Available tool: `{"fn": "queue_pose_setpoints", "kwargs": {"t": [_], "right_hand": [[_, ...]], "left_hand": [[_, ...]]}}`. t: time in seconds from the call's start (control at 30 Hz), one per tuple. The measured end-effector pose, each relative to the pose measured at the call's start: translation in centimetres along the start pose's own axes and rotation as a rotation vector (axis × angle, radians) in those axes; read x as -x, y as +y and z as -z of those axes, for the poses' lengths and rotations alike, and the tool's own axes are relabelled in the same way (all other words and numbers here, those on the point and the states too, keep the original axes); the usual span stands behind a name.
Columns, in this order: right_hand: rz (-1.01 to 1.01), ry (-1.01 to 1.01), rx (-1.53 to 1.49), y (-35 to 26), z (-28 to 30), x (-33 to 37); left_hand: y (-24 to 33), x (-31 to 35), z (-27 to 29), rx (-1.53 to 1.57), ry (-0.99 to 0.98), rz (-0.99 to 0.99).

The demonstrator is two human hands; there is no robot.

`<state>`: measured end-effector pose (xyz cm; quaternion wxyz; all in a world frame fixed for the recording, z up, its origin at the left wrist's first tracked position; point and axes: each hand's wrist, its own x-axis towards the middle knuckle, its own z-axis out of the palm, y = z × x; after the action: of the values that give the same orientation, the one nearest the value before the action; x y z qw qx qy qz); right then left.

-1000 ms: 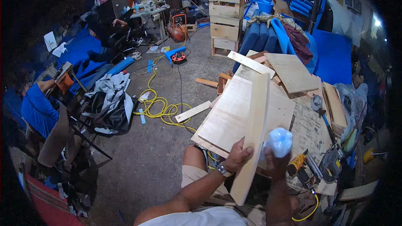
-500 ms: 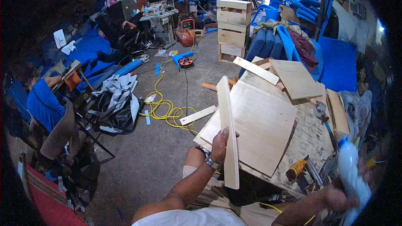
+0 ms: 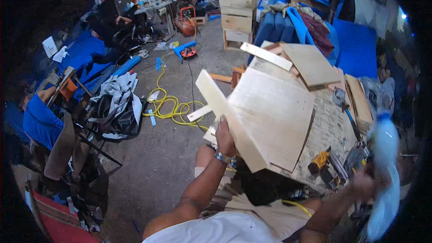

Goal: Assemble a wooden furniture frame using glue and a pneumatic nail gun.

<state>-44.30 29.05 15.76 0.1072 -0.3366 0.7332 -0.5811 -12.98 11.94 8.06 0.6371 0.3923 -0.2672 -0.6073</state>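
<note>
My left hand (image 3: 225, 140) grips a pale wooden board (image 3: 236, 123) by its near-left edge, thumb on the top face. The board is held at a slant over the left edge of a large flat wooden panel (image 3: 274, 112) lying on the worktable (image 3: 330, 123). At the table's right side my right hand (image 3: 363, 184) is smeared by motion, so its fingers cannot be made out. Next to it is a long pale-blue, shiny plastic thing (image 3: 384, 166) with a darker blue top, also blurred. A yellow-and-black power tool (image 3: 318, 162) lies nearby on the table.
A smaller wooden panel (image 3: 310, 63) and a narrow strip (image 3: 266, 56) lie at the table's far end. Behind stands a stacked wooden frame (image 3: 237, 13). A yellow hose (image 3: 168, 108) coils on the floor at left. A hammer (image 3: 348, 110) rests on the right side.
The board in my left hand has swung from nearly upright to a slant, its far end moving left. My right hand and the pale-blue plastic thing have shifted upward in view.
</note>
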Motion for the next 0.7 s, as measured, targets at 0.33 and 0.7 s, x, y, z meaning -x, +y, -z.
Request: {"fn": "queue_pose_setpoints", "kwargs": {"t": [0.33, 0.7], "right_hand": [[0.335, 0.091, -0.419, -3.9, -3.7, 2.1], [0.562, 0.226, -0.152, -9.0, -4.2, -4.8]], "left_hand": [[-3.8, 7.9, -0.2, -0.433, -0.453, 0.384], [-1.5, 11.6, -2.1, -0.581, -0.892, 0.383]]}}
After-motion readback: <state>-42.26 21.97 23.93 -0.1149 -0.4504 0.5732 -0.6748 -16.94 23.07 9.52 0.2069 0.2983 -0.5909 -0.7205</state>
